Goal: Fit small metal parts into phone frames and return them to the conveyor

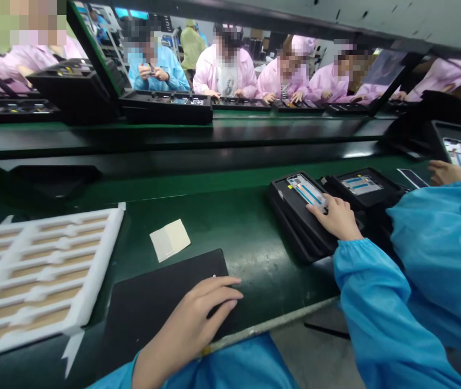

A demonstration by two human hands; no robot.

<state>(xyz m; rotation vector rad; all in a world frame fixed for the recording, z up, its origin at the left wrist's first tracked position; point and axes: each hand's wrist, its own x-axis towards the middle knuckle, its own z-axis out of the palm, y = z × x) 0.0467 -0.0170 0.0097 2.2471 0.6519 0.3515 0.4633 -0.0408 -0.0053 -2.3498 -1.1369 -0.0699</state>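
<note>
My left hand lies over the edge of a flat black mat, its fingers stretched out and holding nothing. Over on the right, my right hand has its thumb and fingers closed at the near end of a phone frame. That frame has blue strips and a yellow tab, and lies in a black tray stacked on another. My fingers partly hide its near end. A folded cream paper sits just beyond the mat.
At left lies a white slotted foam tray. A second black tray holds another phone frame. Close on my right, a co-worker's hand is at a further tray. Several people in pink or blue work behind the raised shelf.
</note>
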